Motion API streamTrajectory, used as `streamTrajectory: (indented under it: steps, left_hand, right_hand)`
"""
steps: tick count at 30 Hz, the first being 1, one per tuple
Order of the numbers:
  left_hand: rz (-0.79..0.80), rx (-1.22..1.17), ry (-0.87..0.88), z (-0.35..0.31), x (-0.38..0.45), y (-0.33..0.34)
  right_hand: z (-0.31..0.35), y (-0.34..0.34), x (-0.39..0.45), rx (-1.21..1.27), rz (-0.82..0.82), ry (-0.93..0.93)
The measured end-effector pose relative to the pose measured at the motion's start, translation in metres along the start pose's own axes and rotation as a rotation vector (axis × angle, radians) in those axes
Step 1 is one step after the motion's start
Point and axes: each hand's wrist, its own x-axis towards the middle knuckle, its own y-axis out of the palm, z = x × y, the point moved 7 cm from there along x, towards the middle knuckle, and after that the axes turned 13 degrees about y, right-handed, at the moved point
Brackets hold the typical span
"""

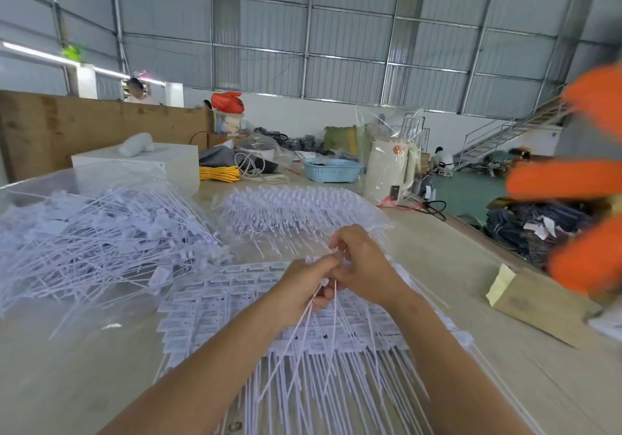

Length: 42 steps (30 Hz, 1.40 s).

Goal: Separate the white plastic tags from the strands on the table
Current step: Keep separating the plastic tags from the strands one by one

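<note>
A sheet of joined white plastic tags [215, 300] lies on the table in front of me, its thin strands [323, 377] running toward me. My left hand [303, 286] grips a few strands that rise from the sheet. My right hand [360, 263] meets it just above and pinches the top of those strands, where a small tag end shows between the fingers. A loose heap of separated tags [91, 242] lies to the left, partly under clear plastic. Another joined batch [289, 209] lies beyond my hands.
A brown paper envelope [535, 303] lies at the right of the wooden table [67, 384]. Further back stand a white box [141, 165], yellow cord [218, 173], a blue basket [331, 169] and a white kettle [390, 172]. Blurred orange shapes [579, 179] cross the right edge.
</note>
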Motion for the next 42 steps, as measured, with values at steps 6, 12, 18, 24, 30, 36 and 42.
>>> streamTrajectory:
  steps: [6,12,18,24,30,36,42]
  left_hand:
    - [-0.127,-0.024,0.096,-0.009,0.003,-0.011]
    - [-0.119,0.164,0.11,-0.007,0.001,-0.016]
    - [-0.11,0.273,0.058,-0.004,0.003,-0.017]
    - [-0.053,0.095,-0.14,-0.002,-0.002,-0.016]
    - [-0.025,-0.323,0.062,-0.053,0.0,-0.015]
    - [0.087,-0.499,0.325,-0.132,-0.012,-0.043]
    - [-0.192,0.939,0.082,-0.127,0.003,-0.143]
  right_hand:
    - [-0.008,0.005,0.002,-0.042,0.192,0.111]
    - [-0.013,0.013,-0.006,0.062,0.344,0.167]
    - [-0.01,0.014,-0.004,0.055,0.263,0.106]
    - [-0.025,0.002,0.0,-0.368,0.109,0.049]
    - [-0.053,-0.043,0.003,-0.074,-0.101,0.243]
    - [-0.042,-0.015,0.002,-0.258,0.046,0.162]
    - [-0.042,-0.01,0.002,-0.282,0.073,0.176]
